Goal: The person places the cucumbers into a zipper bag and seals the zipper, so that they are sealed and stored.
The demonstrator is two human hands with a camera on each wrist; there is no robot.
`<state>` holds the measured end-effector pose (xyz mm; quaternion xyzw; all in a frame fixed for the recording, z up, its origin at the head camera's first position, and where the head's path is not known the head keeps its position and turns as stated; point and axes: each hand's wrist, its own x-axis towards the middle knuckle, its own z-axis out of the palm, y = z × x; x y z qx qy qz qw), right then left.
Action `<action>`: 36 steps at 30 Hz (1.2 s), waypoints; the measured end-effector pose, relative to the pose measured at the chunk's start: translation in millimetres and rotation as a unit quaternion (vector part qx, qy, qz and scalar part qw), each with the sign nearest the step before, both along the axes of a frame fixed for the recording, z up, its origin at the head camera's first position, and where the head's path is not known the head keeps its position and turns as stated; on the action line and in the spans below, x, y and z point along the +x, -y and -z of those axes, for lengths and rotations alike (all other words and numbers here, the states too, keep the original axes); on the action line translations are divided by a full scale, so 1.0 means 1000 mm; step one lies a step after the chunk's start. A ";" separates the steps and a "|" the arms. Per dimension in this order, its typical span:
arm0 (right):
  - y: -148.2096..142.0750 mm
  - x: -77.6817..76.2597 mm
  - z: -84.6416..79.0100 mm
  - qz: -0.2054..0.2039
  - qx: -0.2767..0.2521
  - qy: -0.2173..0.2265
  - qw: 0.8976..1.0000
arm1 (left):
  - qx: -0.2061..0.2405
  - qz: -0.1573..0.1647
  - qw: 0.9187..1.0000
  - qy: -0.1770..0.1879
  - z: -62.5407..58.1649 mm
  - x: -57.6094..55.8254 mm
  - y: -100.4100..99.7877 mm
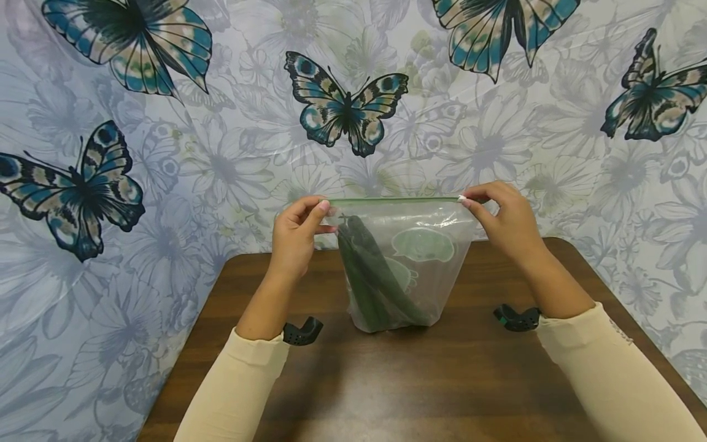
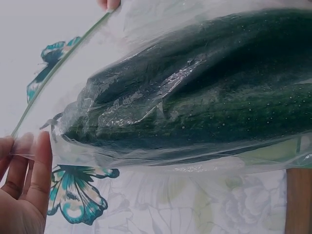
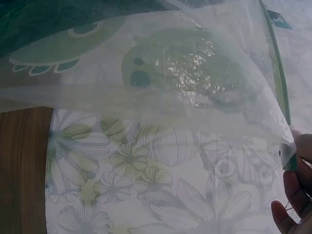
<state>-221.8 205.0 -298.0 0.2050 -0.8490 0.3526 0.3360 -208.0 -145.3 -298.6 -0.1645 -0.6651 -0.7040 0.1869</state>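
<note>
A clear zip bag [image 1: 436, 282] with a green zip strip and pale green printed shapes stands upright over the table. Inside lean long dark green cucumbers [image 1: 370, 270], which show large through the plastic in the left wrist view [image 2: 219, 107]. My left hand [image 1: 298, 233] pinches the bag's top left corner between thumb and fingers. At the opposite corner my right hand [image 1: 505, 221] pinches the end of the strip, by a small white slider [image 1: 461, 198]. The green strip [image 1: 392, 199] runs straight between both hands.
Under the bag is a brown wooden table [image 1: 397, 387]. Behind it hangs a pale floral cloth with blue butterflies [image 1: 348, 110]. A black wrist device [image 1: 302, 331] sits at the left cuff, and another wrist device [image 1: 516, 318] at the right.
</note>
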 end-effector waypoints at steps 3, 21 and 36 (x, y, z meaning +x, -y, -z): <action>-0.004 0.001 -0.001 0.004 -0.002 -0.001 1.000 | 0.004 0.008 1.000 0.000 0.000 0.000 0.001; 0.003 0.003 -0.014 -0.191 -0.228 0.228 0.927 | 0.009 0.067 0.997 0.041 -0.001 -0.001 0.003; 0.022 -0.049 -0.003 -0.179 -0.228 0.128 0.948 | 0.082 0.000 0.996 -0.022 0.005 -0.039 -0.009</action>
